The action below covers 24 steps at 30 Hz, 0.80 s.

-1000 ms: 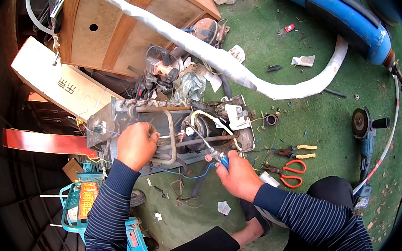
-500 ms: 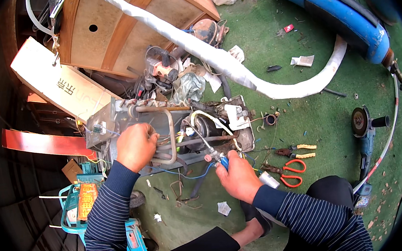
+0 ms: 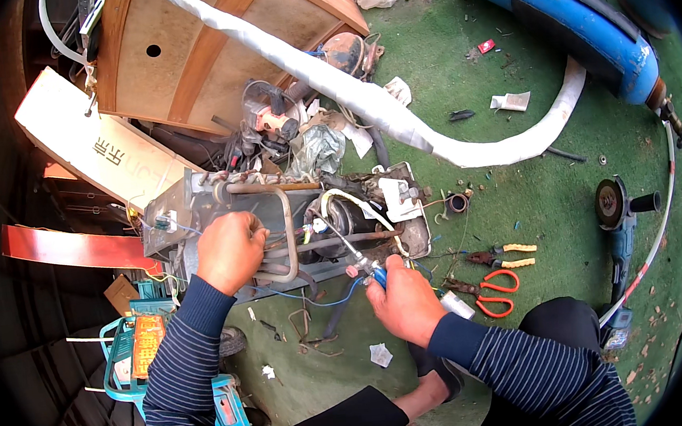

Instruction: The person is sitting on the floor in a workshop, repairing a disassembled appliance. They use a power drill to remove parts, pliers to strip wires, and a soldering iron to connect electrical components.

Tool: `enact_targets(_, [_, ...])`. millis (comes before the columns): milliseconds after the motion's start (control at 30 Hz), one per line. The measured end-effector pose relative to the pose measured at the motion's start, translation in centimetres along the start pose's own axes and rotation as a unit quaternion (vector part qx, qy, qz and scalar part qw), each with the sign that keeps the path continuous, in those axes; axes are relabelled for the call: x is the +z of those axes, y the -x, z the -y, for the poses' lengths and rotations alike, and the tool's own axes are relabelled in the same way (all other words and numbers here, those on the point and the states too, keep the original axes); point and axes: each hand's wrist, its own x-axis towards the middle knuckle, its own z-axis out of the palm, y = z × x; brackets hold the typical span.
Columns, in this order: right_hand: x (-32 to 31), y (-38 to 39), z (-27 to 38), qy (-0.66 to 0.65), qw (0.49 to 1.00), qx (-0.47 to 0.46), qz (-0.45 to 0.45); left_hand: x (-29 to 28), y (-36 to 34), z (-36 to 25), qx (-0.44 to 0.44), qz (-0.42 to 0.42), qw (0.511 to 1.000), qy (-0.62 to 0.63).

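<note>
My right hand [image 3: 405,298] is closed around the blue handle of a gas torch [image 3: 380,275], whose thin metal nozzle slants up and left over the opened machine. My left hand [image 3: 232,252] has its fingers curled together beside a bent grey-brown pipe [image 3: 289,234]; what it pinches, if anything, is hidden. Between the hands, a black rounded compressor [image 3: 343,217] sits in the grey metal casing [image 3: 181,196], with pipes and a pale yellow-green wire around it. A blue thin hose [image 3: 316,303] runs from the torch to the left, passing below the pipes.
Right of the machine lie yellow-handled pliers [image 3: 515,254] and an orange-handled cutting tool [image 3: 494,295]. An angle grinder [image 3: 618,229] rests farther right, below a blue gas cylinder [image 3: 559,15]. A white wrapped pipe [image 3: 355,98] arches across the back. A teal stool-like frame [image 3: 123,370] stands at left.
The whole view has shifted very slightly. Both hands and the torch keep nearly the same place over the machine.
</note>
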Motion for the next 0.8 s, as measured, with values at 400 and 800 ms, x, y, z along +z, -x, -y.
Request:
enact_targets(400, [0.02,0.11,0.10,-0.007,1.000,0.005,0.005,0.01,0.04,0.01,0.003,-0.005,1.000,0.004])
enact_targets(800, [-0.27,0.21,0.21,-0.001,1.000,-0.004,0.013,-0.20,-0.31,-0.45,0.005,-0.008,1.000,0.003])
